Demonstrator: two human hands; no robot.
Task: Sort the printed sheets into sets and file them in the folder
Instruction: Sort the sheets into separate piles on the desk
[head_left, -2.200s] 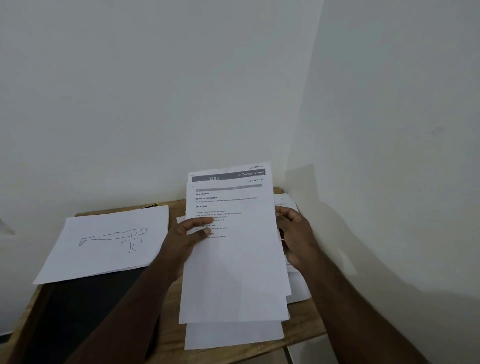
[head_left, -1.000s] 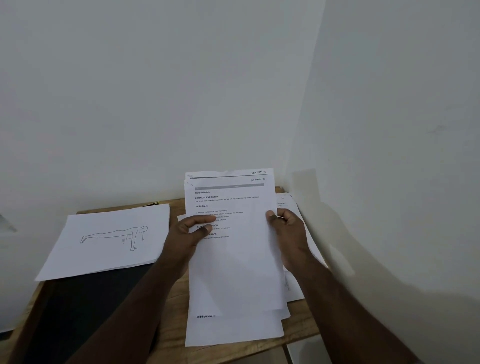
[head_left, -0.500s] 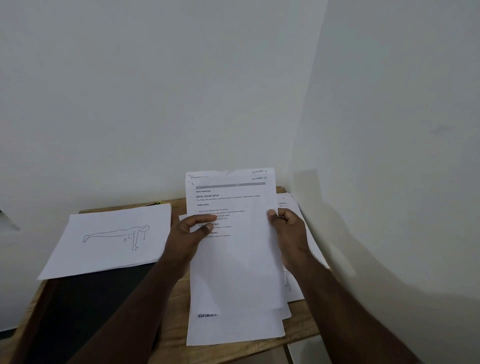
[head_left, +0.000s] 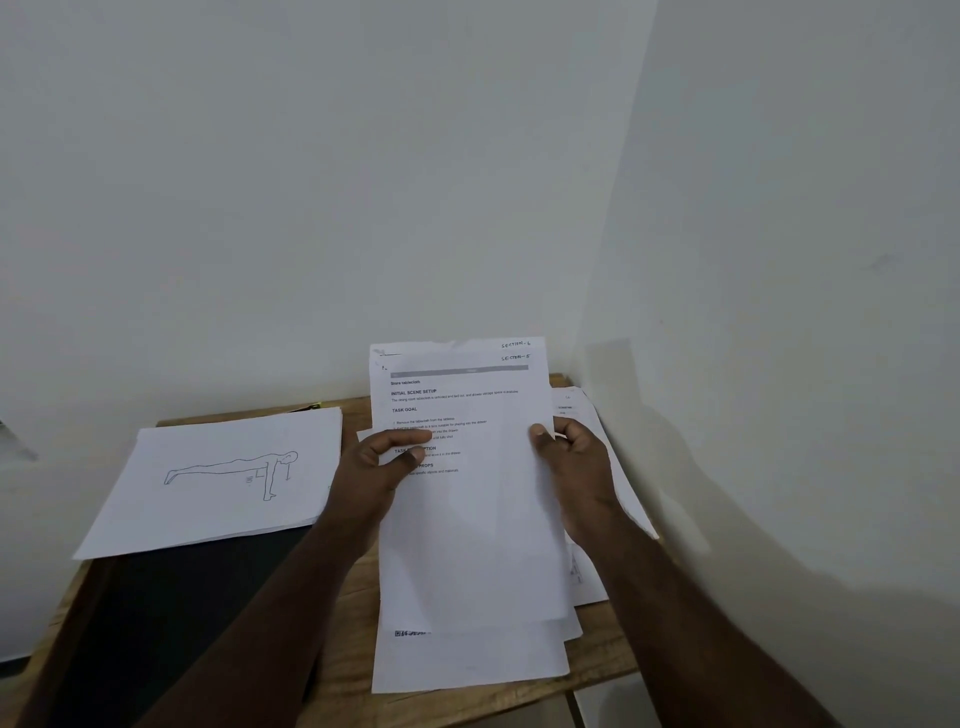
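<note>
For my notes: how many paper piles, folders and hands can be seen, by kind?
Paper piles: 3, drawing pile, held pile, pile by wall
Folders: 1, black folder
Hands: 2, left hand, right hand
Total: 6

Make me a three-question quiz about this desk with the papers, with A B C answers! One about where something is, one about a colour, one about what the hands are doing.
1. Where does the sheet with the plank drawing lie?
A. left of the held sheets
B. right of them
C. on the floor

2. What colour is the folder under it?
A. red
B. black
C. yellow

3. What are the left hand and right hand doing?
A. resting flat
B. gripping the printed sheets
C. holding a pen

Answers: 1 A, it lies by the left arm; 2 B, the dark cover shows below it; 3 B, thumbs press the top page.
</note>
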